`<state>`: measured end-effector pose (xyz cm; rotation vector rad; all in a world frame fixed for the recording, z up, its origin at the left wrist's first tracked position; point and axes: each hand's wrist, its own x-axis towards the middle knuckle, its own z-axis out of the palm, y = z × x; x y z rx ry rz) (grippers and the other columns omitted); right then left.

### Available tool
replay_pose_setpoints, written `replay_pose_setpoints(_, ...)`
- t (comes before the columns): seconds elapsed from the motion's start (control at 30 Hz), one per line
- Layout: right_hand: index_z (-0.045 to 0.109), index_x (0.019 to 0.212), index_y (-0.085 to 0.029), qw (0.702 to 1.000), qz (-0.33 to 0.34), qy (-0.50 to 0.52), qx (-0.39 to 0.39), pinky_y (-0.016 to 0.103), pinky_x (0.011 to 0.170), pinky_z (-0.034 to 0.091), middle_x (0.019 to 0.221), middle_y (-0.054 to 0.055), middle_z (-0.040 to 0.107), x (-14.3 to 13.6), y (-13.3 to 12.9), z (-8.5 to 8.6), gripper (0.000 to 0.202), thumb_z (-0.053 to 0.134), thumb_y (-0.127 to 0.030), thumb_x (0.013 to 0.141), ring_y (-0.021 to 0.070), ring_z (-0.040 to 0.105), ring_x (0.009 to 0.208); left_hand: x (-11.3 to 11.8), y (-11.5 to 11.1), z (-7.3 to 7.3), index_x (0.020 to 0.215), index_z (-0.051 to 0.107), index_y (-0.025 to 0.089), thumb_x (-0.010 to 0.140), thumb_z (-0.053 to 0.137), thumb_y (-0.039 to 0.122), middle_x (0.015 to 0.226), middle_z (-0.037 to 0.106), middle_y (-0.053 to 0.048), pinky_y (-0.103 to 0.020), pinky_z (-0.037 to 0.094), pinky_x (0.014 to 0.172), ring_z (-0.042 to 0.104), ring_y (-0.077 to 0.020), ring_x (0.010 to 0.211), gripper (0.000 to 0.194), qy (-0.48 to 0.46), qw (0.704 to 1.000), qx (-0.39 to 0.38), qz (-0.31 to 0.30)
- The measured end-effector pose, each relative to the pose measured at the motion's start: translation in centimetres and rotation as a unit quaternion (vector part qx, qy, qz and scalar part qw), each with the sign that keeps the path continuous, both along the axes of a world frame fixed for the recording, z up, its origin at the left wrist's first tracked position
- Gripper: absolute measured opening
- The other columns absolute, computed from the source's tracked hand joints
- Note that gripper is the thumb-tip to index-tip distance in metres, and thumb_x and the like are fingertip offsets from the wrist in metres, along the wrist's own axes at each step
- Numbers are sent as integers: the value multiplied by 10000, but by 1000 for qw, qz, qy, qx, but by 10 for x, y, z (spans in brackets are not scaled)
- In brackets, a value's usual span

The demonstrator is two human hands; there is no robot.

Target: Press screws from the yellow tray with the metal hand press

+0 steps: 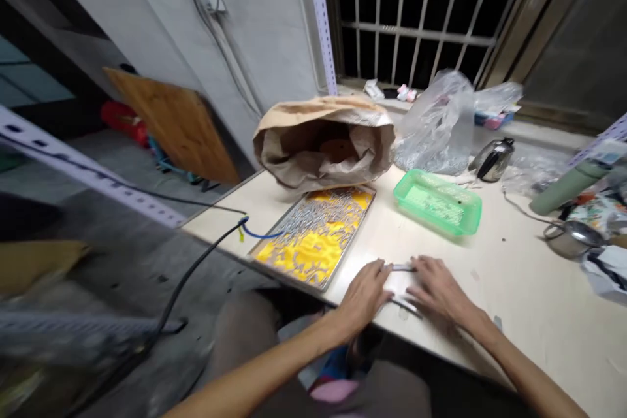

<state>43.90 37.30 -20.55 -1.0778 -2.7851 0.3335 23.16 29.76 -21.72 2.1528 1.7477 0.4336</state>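
Note:
At the near edge of the table, my left hand (pixel 365 290) and my right hand (pixel 443 290) face each other across a small gap. A thin grey metal strip (pixel 402 268) spans between their fingertips, its ends covered by my fingers. Closer to me a second thin metal strip (pixel 406 305) lies slantwise, with my left thumb at its left end and my right thumb just above it. Both hands have bent fingers resting low at the tabletop. To the left, a shallow tray (pixel 323 284) holds many small metal pieces on a yellow lining.
An opened brown paper bag (pixel 279 150) stands behind the tray. A green plastic basket (pixel 438 225) with small pieces sits right of it. Farther back are a clear plastic bag (pixel 441 124), a metal kettle (pixel 494 160) and a green bottle (pixel 568 188). A blue cable (pixel 262 236) reaches the tray.

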Motion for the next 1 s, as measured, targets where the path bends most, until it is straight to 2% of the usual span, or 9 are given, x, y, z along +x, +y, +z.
replay_pose_setpoints(0.17,553,1186,-212,999,17,35,-10,378,814,480,1069,114,585,3,-19,-10,323,448,-361,920,239,536,946,-32,-9,18,934,651,155,930,434,261,938,640,-83,-281,465,786,614,-193,906,241,5,986,-125,106)
replay_pose_setpoints(0.27,460,1299,-180,1000,6,15,13,384,824,479,1137,133,564,-7,-23,-6,422,473,-343,910,252,531,988,-32,-6,20,845,666,154,876,510,340,919,665,-96,-291,449,747,623,-234,915,244,33,972,-189,134)
replay_pose_setpoints(0.37,265,1428,-114,996,-46,9,77,400,807,476,1182,178,531,-21,0,27,594,459,-343,916,276,529,997,-23,1,25,796,672,155,780,584,383,896,681,-111,-307,437,702,632,-279,907,244,43,954,-251,157)
replay_pose_setpoints(0.47,221,1447,-108,982,-114,37,148,414,804,461,1082,164,547,-33,32,83,587,392,-359,944,282,536,973,-18,8,34,760,670,160,701,613,328,852,684,-102,-300,424,659,643,-281,861,188,49,944,-285,157)
replay_pose_setpoints(0.53,335,1394,-124,976,-134,48,166,395,796,457,1021,140,557,-40,39,113,496,363,-357,958,266,545,949,-18,10,37,737,663,158,681,604,278,815,681,-88,-282,411,636,645,-260,827,145,51,945,-289,143)
replay_pose_setpoints(0.6,499,1254,-147,985,-119,19,126,348,770,455,981,116,573,-46,29,122,370,372,-331,959,233,562,906,-20,9,37,702,649,155,669,592,236,765,671,-69,-263,397,611,641,-233,792,104,42,946,-291,136)
replay_pose_setpoints(0.77,620,953,-184,988,-42,-129,-68,275,677,415,938,62,602,-50,-30,61,151,496,-257,907,176,593,825,-26,7,18,564,552,151,656,566,214,511,541,2,-228,388,522,575,-156,554,112,-71,931,-318,163)
replay_pose_setpoints(0.87,597,930,-180,985,-49,-141,-81,289,668,389,957,62,593,-48,-49,21,89,546,-187,857,186,579,838,-24,5,10,545,515,156,701,526,235,457,489,18,-228,407,493,535,-142,471,175,-131,910,-349,182)
replay_pose_setpoints(1.0,572,879,-189,990,-48,-120,-55,306,717,367,928,54,588,-43,-50,5,184,468,-44,837,189,544,874,-20,4,11,610,593,149,706,510,165,636,626,-45,-262,444,646,632,-197,698,129,-10,958,-254,130)
